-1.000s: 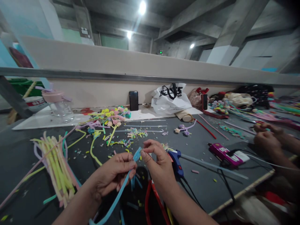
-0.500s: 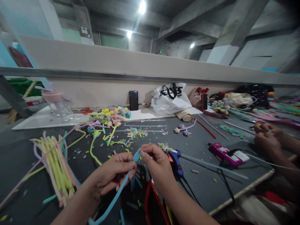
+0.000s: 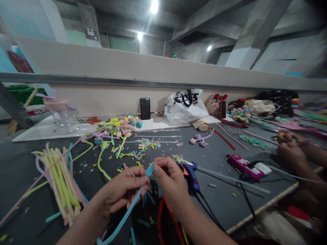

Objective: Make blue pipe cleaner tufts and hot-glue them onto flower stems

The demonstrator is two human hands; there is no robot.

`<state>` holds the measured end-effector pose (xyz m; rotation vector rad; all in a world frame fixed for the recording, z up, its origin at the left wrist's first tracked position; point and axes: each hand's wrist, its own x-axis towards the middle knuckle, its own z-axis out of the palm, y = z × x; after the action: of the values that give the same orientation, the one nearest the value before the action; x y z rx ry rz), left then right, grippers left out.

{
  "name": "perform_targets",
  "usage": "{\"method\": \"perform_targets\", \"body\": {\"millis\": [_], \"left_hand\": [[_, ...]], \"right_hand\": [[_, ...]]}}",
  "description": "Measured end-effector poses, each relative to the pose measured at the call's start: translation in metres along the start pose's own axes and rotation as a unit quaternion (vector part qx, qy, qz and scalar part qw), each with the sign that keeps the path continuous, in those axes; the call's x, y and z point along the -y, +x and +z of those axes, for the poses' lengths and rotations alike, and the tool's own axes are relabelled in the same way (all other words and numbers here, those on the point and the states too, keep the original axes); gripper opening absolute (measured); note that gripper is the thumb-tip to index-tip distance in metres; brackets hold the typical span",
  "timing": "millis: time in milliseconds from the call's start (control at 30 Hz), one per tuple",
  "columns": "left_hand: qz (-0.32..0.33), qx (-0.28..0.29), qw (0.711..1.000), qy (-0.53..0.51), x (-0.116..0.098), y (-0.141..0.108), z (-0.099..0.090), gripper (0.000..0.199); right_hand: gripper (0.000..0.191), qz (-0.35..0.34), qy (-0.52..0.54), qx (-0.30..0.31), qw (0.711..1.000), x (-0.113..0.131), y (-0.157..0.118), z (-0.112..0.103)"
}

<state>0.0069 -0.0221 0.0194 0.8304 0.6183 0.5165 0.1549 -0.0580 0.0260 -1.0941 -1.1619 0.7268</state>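
Note:
A light-blue pipe cleaner [image 3: 127,213] runs from between my hands down toward the bottom edge of the view. My left hand [image 3: 127,187] pinches it just below its upper end, which looks folded into a small, thicker tip. Thumb and fingers of my right hand [image 3: 170,177] close on that same tip from the right. Below my hands lie short blue pipe cleaner pieces and something with red handles [image 3: 163,217], partly hidden by my right forearm. A blue glue gun [image 3: 192,175] with a long clear glue stick lies just right of my right hand.
Bundled yellow and pink pipe cleaners [image 3: 62,185] lie at left. Small cut scraps [image 3: 148,144] and finished flowers [image 3: 125,126] spread behind my hands. A purple power strip [image 3: 246,166] with cords sits right, near a co-worker's hands [image 3: 291,148]. A phone [image 3: 145,109] and white bag [image 3: 186,107] stand behind.
Both hands keep their grip on the blue pipe cleaner, with its folded tip turned very slightly. Otherwise almost nothing has moved.

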Motion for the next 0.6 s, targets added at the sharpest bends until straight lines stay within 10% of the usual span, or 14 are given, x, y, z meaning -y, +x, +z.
{"method": "perform_targets", "body": {"millis": [600], "left_hand": [[-0.011,0.014,1.000,0.007,0.0010,0.0010,-0.0005,0.015]], "right_hand": [[0.011,0.101,0.033,-0.024,0.994,0.0052,0.0011,0.0026]]}}
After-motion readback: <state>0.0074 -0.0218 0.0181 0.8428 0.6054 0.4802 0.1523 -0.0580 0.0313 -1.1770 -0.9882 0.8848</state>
